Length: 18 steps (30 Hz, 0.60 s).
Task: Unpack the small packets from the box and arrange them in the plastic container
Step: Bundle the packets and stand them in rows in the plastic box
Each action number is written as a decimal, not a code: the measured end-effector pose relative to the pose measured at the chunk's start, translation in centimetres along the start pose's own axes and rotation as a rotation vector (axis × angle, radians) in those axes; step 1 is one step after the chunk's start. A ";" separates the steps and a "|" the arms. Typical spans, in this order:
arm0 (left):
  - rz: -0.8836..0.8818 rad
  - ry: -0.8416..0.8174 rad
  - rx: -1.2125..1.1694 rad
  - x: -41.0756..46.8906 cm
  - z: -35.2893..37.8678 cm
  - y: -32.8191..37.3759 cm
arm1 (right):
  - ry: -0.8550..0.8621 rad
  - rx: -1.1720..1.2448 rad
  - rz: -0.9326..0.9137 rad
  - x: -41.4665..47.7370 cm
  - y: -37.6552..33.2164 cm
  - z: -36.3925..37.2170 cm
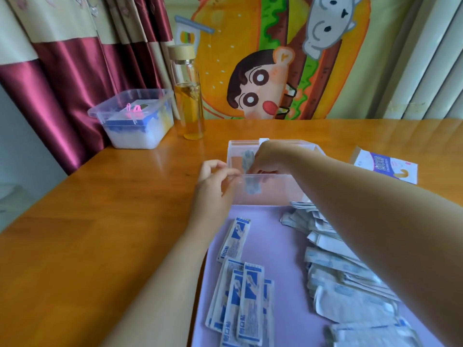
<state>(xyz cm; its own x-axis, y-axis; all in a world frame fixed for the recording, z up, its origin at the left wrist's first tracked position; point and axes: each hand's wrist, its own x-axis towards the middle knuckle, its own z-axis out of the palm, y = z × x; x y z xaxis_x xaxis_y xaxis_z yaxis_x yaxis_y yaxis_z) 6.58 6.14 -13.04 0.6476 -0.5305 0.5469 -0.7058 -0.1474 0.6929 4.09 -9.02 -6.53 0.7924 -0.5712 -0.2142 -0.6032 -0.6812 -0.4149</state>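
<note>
A clear plastic container (278, 190) stands at the far end of a lilac mat (275, 246). My right hand (269, 159) reaches down into it and pinches a small blue-and-white packet (250, 171) that stands upright inside. My left hand (215, 180) holds the container's near left corner with thumb and fingers. Several narrow blue-printed packets (240, 299) lie on the mat near me. A larger pile of pale packets (345, 274) lies to the right, partly under my right forearm. The opened packet box (385, 166) lies flat at the far right.
A glass bottle (189, 96) with amber liquid and a wooden cap stands behind the container. A lidded plastic tub (132, 118) with supplies sits at the table's far left corner by the curtain. The wooden table (100, 221) spreads to the left.
</note>
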 end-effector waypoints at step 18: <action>-0.012 0.077 -0.062 -0.7 0.3 -1.3 | -0.313 -0.037 0.119 0.7 -3.2 1.2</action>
<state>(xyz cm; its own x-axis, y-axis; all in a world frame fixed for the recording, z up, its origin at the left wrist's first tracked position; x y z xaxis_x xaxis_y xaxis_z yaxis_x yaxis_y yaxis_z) 6.97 6.48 -14.51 0.6779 -0.4628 0.5712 -0.6802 -0.1004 0.7261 6.70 -6.74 -6.44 0.7023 -0.4832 -0.5228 -0.6915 -0.6374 -0.3398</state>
